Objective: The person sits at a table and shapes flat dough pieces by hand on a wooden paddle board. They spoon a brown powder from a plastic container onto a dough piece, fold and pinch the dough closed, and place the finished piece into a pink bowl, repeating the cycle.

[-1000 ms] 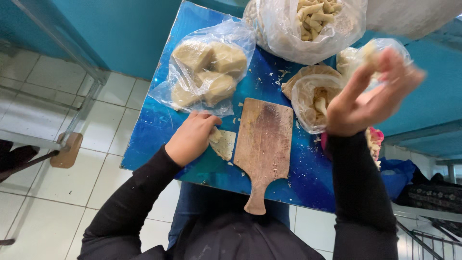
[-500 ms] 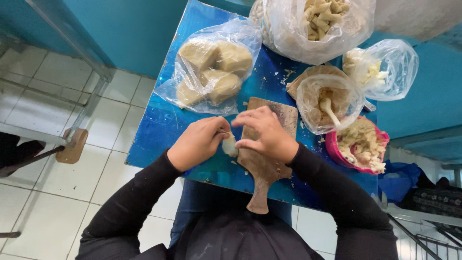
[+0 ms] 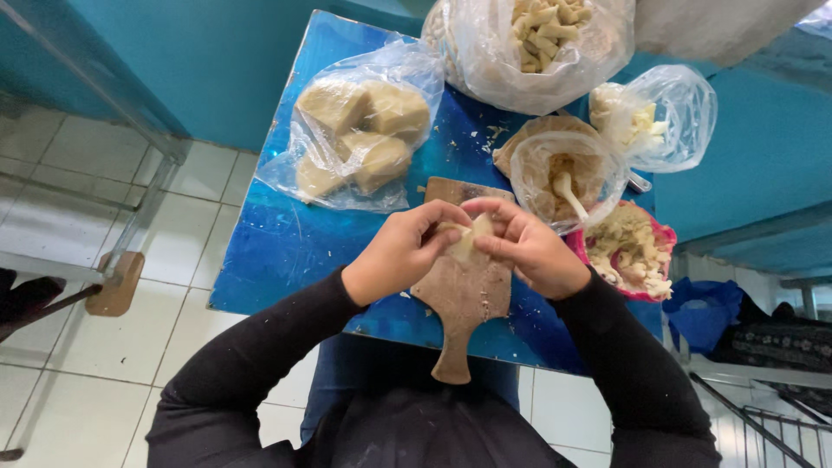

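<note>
Left hand (image 3: 394,256) and right hand (image 3: 533,251) each keep a pinching grip on one dough piece (image 3: 466,240) above the wooden board (image 3: 464,299) on the blue table (image 3: 277,243)

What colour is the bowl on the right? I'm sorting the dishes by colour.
Pink: the bowl holding pale dough scraps, seen in the head view.

light: soft, even daylight | shadows: faint | glare: sheen on plastic bags (image 3: 537,52) | focus: sharp | edges: wide-angle bending

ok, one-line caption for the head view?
Both hands pinch a dough piece over a wooden board on a blue table.
</note>
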A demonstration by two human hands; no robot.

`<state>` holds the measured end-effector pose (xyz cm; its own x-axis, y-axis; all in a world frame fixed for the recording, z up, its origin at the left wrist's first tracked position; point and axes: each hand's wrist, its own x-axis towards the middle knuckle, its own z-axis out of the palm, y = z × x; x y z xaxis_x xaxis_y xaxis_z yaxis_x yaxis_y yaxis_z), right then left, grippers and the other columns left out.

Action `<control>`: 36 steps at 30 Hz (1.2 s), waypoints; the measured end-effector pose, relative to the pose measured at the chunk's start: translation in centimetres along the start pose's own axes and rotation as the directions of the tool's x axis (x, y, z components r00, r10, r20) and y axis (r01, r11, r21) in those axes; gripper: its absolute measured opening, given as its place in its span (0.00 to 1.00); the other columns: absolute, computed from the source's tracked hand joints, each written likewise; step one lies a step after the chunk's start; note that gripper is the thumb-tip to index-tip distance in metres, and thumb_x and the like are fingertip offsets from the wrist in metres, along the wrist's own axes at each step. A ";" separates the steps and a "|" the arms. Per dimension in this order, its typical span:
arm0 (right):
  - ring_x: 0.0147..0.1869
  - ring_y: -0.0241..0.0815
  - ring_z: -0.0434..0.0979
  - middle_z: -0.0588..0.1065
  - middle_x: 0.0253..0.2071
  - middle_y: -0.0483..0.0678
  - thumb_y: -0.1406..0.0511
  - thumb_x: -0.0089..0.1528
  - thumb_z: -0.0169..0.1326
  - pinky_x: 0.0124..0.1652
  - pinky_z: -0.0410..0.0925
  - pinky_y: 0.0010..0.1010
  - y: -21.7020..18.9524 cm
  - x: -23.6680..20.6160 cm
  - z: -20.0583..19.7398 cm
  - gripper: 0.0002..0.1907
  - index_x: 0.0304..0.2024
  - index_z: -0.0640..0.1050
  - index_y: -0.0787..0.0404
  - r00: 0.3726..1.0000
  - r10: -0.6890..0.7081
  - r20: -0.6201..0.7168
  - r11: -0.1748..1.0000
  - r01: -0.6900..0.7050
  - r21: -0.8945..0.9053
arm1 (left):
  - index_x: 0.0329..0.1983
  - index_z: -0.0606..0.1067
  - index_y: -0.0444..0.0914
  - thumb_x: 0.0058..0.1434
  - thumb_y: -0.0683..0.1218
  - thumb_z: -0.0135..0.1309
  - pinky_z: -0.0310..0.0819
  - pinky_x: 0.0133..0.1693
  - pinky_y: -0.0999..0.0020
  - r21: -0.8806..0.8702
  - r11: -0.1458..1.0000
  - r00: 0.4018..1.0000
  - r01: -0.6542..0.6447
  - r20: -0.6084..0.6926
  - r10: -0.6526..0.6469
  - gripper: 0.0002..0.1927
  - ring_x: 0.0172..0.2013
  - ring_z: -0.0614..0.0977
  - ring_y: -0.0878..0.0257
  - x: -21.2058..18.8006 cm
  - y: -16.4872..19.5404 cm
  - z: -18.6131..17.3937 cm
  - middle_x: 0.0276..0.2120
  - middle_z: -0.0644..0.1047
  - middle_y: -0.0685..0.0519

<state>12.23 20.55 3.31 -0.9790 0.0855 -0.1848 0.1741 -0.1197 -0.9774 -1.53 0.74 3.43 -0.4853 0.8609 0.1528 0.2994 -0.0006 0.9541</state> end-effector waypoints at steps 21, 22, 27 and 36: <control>0.42 0.49 0.70 0.74 0.36 0.45 0.64 0.55 0.66 0.42 0.66 0.37 2.1 -1.7 2.9 0.08 0.36 0.80 0.55 0.877 -0.451 0.166 0.330 0.336 -0.882 | 0.34 0.79 0.39 0.58 0.44 0.62 0.73 0.36 0.55 0.523 0.838 0.946 -0.157 -0.163 0.279 0.05 0.34 0.79 0.46 -2.9 -1.3 -0.4 0.29 0.77 0.46; 0.42 0.50 0.70 0.74 0.36 0.45 0.64 0.55 0.65 0.42 0.66 0.37 1.9 -1.8 2.7 0.08 0.35 0.80 0.55 0.869 -0.462 0.176 0.302 0.341 -0.890 | 0.35 0.79 0.38 0.58 0.44 0.63 0.73 0.35 0.55 0.499 0.858 0.960 -0.122 -0.160 0.230 0.06 0.33 0.79 0.48 -2.7 -1.2 -0.6 0.28 0.77 0.47; 0.43 0.49 0.72 0.76 0.37 0.45 0.63 0.55 0.66 0.44 0.66 0.37 0.5 -2.9 2.2 0.11 0.39 0.80 0.56 0.894 -0.433 0.112 0.360 0.286 -0.888 | 0.40 0.78 0.35 0.59 0.44 0.63 0.76 0.33 0.68 0.129 0.990 0.997 0.059 -0.058 -0.052 0.09 0.29 0.83 0.62 -1.9 -1.0 0.0 0.29 0.82 0.49; 0.40 0.28 0.75 0.79 0.39 0.43 0.66 0.63 0.60 0.41 0.70 0.24 2.2 -2.7 2.7 0.11 0.47 0.79 0.60 0.979 -0.101 -0.179 0.938 0.034 -0.344 | 0.44 0.78 0.36 0.62 0.42 0.59 0.77 0.36 0.65 0.109 0.994 0.998 -0.020 0.058 0.014 0.08 0.34 0.84 0.56 -1.9 -1.2 1.4 0.33 0.82 0.48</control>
<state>14.99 17.39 1.93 -0.9569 0.2726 -0.1004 0.1663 0.2305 -0.9587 0.17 -0.20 1.60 -0.4323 0.8890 0.1510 0.3973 0.0375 0.9169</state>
